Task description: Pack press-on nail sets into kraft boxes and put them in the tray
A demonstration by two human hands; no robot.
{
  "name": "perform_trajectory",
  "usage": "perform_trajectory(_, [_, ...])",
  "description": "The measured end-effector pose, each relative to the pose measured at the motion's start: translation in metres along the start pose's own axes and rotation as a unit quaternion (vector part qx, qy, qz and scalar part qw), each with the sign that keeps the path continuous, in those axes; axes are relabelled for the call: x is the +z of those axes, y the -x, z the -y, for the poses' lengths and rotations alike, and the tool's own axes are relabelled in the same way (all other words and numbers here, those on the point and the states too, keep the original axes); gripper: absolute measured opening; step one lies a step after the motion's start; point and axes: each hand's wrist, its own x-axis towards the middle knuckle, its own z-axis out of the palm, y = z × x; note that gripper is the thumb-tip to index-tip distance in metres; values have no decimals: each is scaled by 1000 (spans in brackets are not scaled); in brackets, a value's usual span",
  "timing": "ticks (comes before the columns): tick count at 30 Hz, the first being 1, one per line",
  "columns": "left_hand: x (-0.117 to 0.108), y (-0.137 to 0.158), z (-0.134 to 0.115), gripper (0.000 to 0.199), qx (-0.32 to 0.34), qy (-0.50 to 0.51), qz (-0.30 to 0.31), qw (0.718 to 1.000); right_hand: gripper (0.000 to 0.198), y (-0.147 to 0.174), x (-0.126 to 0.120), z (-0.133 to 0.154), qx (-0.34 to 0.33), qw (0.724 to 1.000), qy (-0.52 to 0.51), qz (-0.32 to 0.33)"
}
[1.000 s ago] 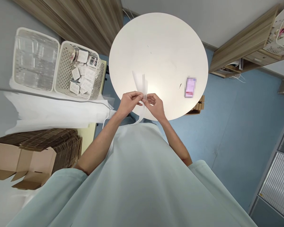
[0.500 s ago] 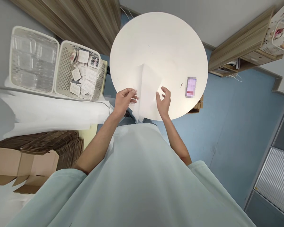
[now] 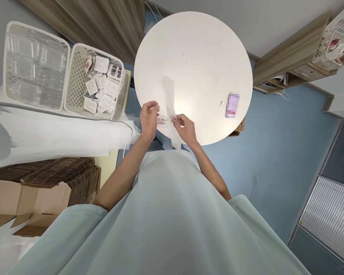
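A narrow, folded strip of thin white wrapping sheet (image 3: pixel 170 100) lies on the round white table (image 3: pixel 203 46), its lower end hanging past the near edge. My right hand (image 3: pixel 186 128) pinches the sheet's right edge between thumb and fingers. To the left of the sheet is a small clear pack (image 3: pixel 161 121) with rows of small reddish pieces in it. My left hand (image 3: pixel 149 119) is beside that pack, fingers loosely curved and apart, nothing visible in them.
A blurred purple phone-like item (image 3: pixel 232 105) lies at the table's right. On the left stand a basket of small white cards and packs (image 3: pixel 77 82), a basket of clear plastic boxes (image 3: pixel 7 68), a white sheet roll (image 3: pixel 74 131) and cardboard boxes (image 3: pixel 46 202).
The wide sheet is now folded over to the left into a narrow strip. My right hand has moved left and closed on its edge; my left hand has drawn back, exposing the small pack.
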Motion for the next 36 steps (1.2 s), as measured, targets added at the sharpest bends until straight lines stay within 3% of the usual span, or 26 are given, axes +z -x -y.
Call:
perform_trajectory(2, [-5,-15,15,54,-47,18,15,999,43,-3,-15,7,0,999,-27,18])
perform_trajectory(5, [-6,-26,24,74,-115,12,126,985,45,-10,-42,12,12,998,-62,19])
perform_trajectory(8, [0,-23,19,86,-129,11,237,963,45,-18,-67,5,33,996,-86,-14])
perform_trajectory(12, [9,-22,13,71,-142,19,302,943,44,-33,-92,-23,72,991,-93,-58])
perform_trajectory(16, [16,-36,24,48,-167,-43,245,954,43,-52,-103,-65,106,984,-99,-106])
perform_trajectory(21, [30,-55,38,35,-162,-91,168,968,47,-73,-106,-106,154,977,-79,-127])
perform_trajectory(26, [37,-68,45,28,-111,-145,134,974,46,-87,-111,-130,187,969,-63,-150])
perform_trajectory(33, [31,-75,57,28,-47,-273,141,951,40,-109,-122,-153,211,963,-11,-164])
perform_trajectory(36, [27,-76,61,37,4,-364,165,917,35,-116,-125,-156,216,960,31,-176])
